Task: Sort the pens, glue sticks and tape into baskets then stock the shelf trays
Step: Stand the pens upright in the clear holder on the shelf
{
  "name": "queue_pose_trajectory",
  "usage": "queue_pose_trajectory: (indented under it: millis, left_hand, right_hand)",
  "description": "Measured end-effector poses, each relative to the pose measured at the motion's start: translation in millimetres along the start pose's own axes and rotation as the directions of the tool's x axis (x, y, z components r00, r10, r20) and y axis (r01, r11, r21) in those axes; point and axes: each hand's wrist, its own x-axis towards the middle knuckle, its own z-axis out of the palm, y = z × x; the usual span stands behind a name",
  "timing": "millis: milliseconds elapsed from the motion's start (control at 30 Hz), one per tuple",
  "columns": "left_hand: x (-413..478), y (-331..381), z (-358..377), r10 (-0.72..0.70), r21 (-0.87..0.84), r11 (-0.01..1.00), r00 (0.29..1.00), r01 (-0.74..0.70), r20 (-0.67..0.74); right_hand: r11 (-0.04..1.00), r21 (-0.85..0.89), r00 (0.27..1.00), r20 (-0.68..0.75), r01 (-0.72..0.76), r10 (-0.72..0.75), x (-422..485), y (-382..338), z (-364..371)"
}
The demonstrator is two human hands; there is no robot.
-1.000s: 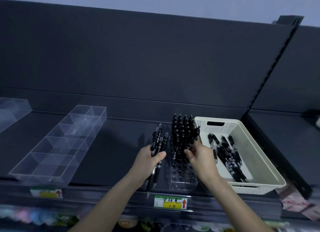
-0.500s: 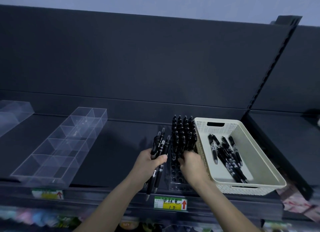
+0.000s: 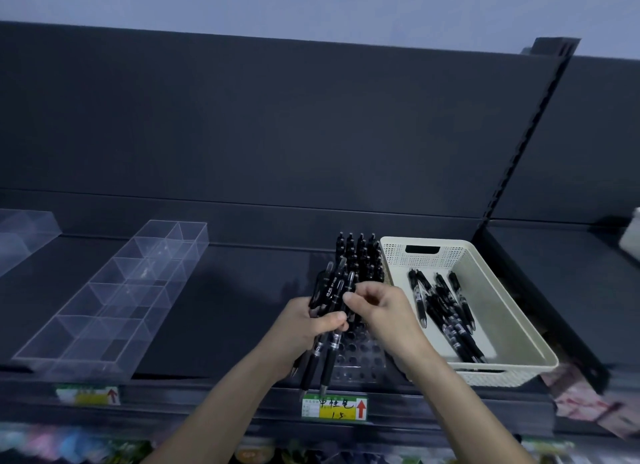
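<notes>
The pen tray [image 3: 360, 359] has rear rows filled, front holes bare; above it the left hand [image 3: 304, 325] grips a pen bundle [image 3: 330, 292], the right hand [image 3: 384, 311] pinches one; the basket [image 3: 426, 244] beside it holds more

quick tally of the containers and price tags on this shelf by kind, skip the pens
clear divided tray: 1
clear tray cut off at the left edge: 1
clear pen rack with holes: 1
cream basket: 1
price tags: 2
total: 6
not counted: white thing at the right edge, too cut off to tell
</notes>
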Motion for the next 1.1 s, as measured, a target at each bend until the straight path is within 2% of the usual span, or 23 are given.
queue_pose_trajectory:
  millis: [100,233,333,400,533,633,800,933,1100]
  left_hand:
    - [1,0,-3,-0.042,0.053,0.998,0.998,0.044,-0.039]
    - [2,-6,-15,-0.061,0.069,0.995,0.992,0.069,-0.111]
    - [2,-9,-17,-0.099,0.008,0.995,0.992,0.1,-0.078]
    - [1,-11,-16,-0.131,-0.085,0.988,0.991,0.128,-0.032]
    - [1,-14,-14,-0.131,-0.077,0.989,0.991,0.128,-0.039]
    - [2,-16,-16,-0.095,-0.057,0.994,0.994,0.092,-0.047]
    - [1,-19,-18,-0.068,-0.059,0.996,0.997,0.067,-0.018]
    - [0,-19,-17,-0.063,-0.123,0.991,0.998,0.06,-0.014]
    - [-2,-18,-16,-0.048,-0.137,0.99,0.998,0.043,-0.037]
  right_hand:
    - [0.996,0.084,0.998,-0.043,-0.034,0.038,-2,-1,-9]
    - [0.998,-0.015,0.958,-0.282,0.055,-0.056,2,-3,-34]
    - [0.985,-0.153,0.915,-0.379,0.082,-0.135,8,2,-40]
    - [0.955,-0.283,0.91,-0.365,0.093,-0.197,9,5,-35]
    - [0.9,-0.422,0.931,-0.275,0.109,-0.242,8,15,-19]
    - [0.86,-0.503,0.958,-0.195,0.087,-0.211,8,25,-8]
    - [0.833,-0.552,0.968,-0.187,0.036,-0.166,11,34,0]
    - [0.788,-0.616,0.975,-0.159,0.024,-0.154,13,39,2]
    - [0.804,-0.595,0.968,-0.21,-0.018,-0.134,14,38,2]
